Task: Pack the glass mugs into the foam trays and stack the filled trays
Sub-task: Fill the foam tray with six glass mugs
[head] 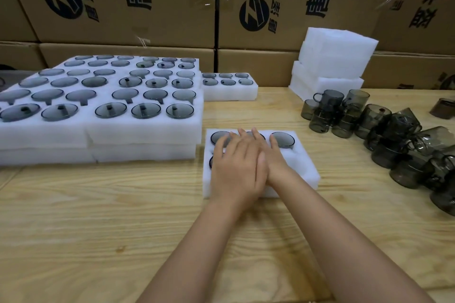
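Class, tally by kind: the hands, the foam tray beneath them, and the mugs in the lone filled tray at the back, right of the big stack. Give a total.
Hands: 2, the left hand and the right hand, both laid flat
Foam tray beneath them: 1
Mugs in the back tray: 6
Total: 9

Before us on the table (98,216), near its middle, lies one foam tray (302,170). Our left hand (236,167) and right hand (272,155) rest flat on top of it, the left one partly over the right. Mugs (283,139) sit in the pockets of this tray. Just beside it on the left stand the filled trays (138,135) in a low stack, several side by side. Further back, against the right side of that stack, sits a single tray (231,93). The loose mugs (384,130) crowd the right side of the table, some piled on others. Behind these stands a pile of empty trays (334,56). Cardboard boxes (147,19) form a wall behind the table.
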`<state>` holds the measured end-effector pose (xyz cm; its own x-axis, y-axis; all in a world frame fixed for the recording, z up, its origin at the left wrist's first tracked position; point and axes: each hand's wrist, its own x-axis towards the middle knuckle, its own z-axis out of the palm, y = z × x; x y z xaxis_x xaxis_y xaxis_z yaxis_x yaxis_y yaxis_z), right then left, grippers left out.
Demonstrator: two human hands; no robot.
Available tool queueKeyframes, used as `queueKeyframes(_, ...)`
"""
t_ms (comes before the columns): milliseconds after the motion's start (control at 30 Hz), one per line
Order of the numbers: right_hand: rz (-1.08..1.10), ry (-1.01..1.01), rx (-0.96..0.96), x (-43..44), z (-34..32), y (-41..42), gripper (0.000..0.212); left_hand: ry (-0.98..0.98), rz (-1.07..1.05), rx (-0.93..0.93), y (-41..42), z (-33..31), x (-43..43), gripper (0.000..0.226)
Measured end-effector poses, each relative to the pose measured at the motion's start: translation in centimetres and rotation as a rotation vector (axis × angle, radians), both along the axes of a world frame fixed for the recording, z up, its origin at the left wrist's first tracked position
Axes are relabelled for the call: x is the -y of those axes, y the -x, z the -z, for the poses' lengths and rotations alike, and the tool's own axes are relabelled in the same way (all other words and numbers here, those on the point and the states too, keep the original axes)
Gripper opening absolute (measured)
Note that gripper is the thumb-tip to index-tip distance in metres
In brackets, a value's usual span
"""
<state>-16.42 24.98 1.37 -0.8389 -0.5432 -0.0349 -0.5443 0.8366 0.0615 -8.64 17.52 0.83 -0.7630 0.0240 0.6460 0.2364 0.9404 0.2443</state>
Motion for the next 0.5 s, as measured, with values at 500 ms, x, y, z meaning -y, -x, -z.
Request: queueKeyframes(500, 0.422, 0.861, -0.877, -16.0, -0.3, -2.0, 0.038, 0.189, -0.105, -0.289, 0.9, 3.2, -0.2, 0.04)
